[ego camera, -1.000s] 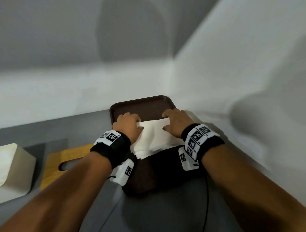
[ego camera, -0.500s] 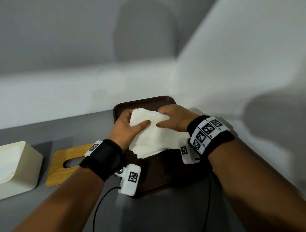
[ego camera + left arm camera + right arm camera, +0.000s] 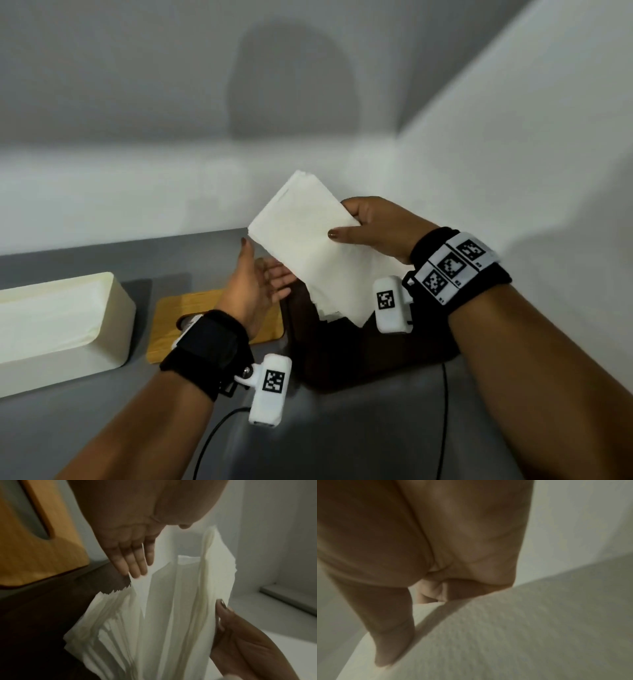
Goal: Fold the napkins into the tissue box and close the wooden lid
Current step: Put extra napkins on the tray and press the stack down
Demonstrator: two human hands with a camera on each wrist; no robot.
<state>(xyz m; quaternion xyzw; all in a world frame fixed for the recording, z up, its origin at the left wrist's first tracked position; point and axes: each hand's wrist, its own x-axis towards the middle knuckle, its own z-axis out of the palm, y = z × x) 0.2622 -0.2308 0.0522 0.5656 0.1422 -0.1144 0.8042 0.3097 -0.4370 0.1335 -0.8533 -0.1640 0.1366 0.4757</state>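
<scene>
Pinched between thumb on top and fingers underneath, the napkins (image 3: 310,246) hang as a folded stack from the right hand (image 3: 378,229), tilted with the far corner highest and the loose layered edges drooping toward the brown tray (image 3: 370,356). A second ago this stack lay flat on the tray under both hands; half a second ago both hands were lifting it; now it is clear of the tray and only the right hand grips it. The left hand (image 3: 255,284) has let go and is spread, palm turned up and fingers straight, just under the lower left edge of the stack; in the left wrist view its fingertips (image 3: 135,569) sit at the edge of the paper, and whether they touch it I cannot tell. On the grey table (image 3: 342,445) to the left, the tissue box (image 3: 65,329) stands open and the wooden lid (image 3: 164,329) lies flat between box and tray, both unmoved apart from the camera's own shift.
</scene>
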